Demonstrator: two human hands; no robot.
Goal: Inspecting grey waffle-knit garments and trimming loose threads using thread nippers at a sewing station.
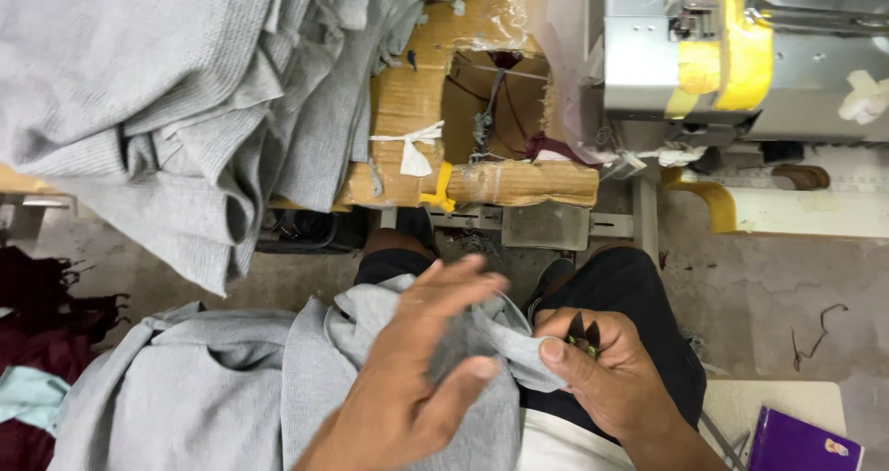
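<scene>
A grey knit garment (231,388) lies across my lap and trails off to the left. My left hand (417,369) is blurred, fingers spread, resting on top of the garment's bunched end. My right hand (602,369) pinches the garment's edge with the thumb and also holds a small pair of dark thread snips (583,334), their tips pointing up. The two hands sit close together over my dark trousers (639,295).
A heap of grey knit fabric (167,91) hangs over the table at upper left. A taped cardboard box (463,119) sits beside a sewing machine (741,54) at upper right. Maroon cloth (37,323) lies at the left, a purple booklet (801,443) at lower right.
</scene>
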